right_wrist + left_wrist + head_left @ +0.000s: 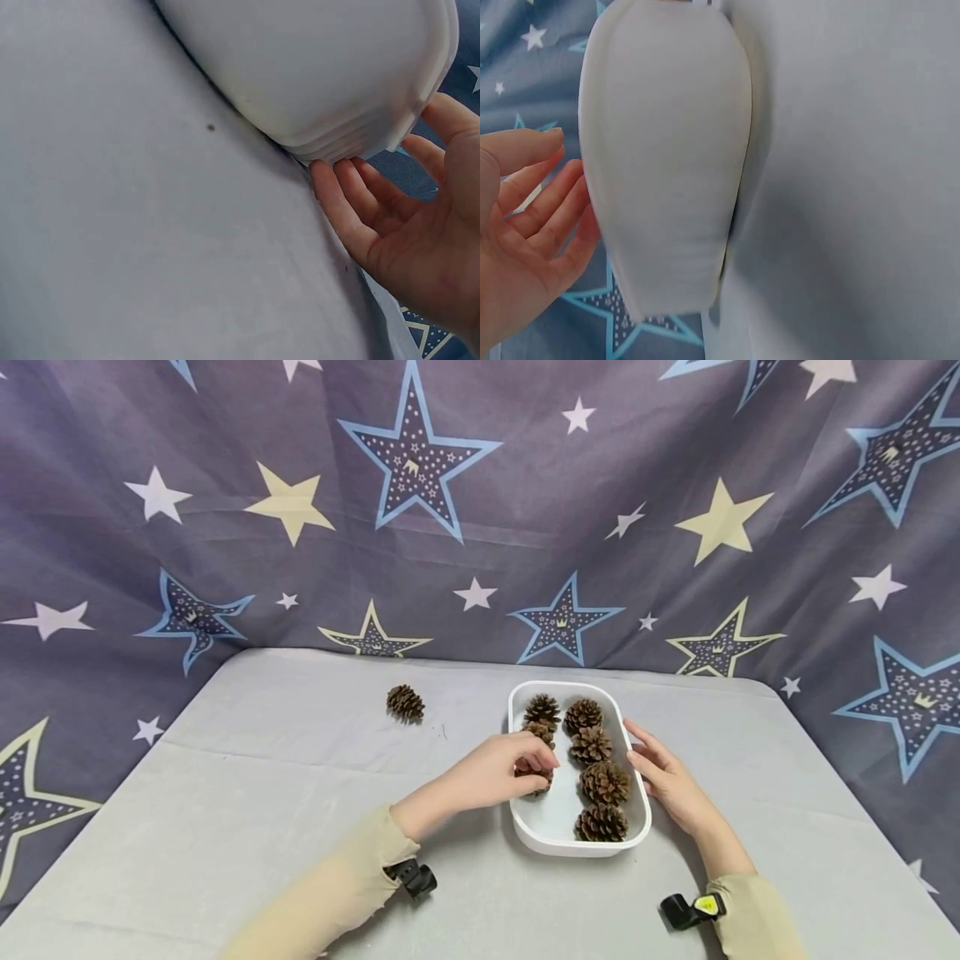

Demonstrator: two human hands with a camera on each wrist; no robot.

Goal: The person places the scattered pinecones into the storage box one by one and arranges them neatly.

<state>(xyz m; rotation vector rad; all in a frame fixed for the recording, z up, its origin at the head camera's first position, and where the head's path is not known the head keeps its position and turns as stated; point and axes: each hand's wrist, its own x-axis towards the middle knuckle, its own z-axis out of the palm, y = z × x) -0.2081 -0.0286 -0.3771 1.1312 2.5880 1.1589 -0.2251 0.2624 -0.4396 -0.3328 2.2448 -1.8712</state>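
A white rectangular box (pixel 573 841) holds brown pine cones in two lengthwise rows. My left hand (pixel 510 768) reaches over the box's left rim, fingers loosely bent above the nearest pine cone (pixel 538 789) of the left row. In the left wrist view, nothing shows between the thumb and fingertips of the left hand (pixel 536 214); the box wall (pixel 667 165) hides the inside. My right hand (pixel 675 789) rests with extended fingers against the box's right side. Its fingertips touch the outer wall in the right wrist view, where the right hand (pixel 420 217) sits at the right.
A single pine cone (pixel 406 703) lies on the grey cloth-covered table (pixel 247 827), left of the box. Small dark crumbs are near it. Behind the table hangs a dark curtain (pixel 525 510) with stars. Each wrist wears a black strap-mounted device.
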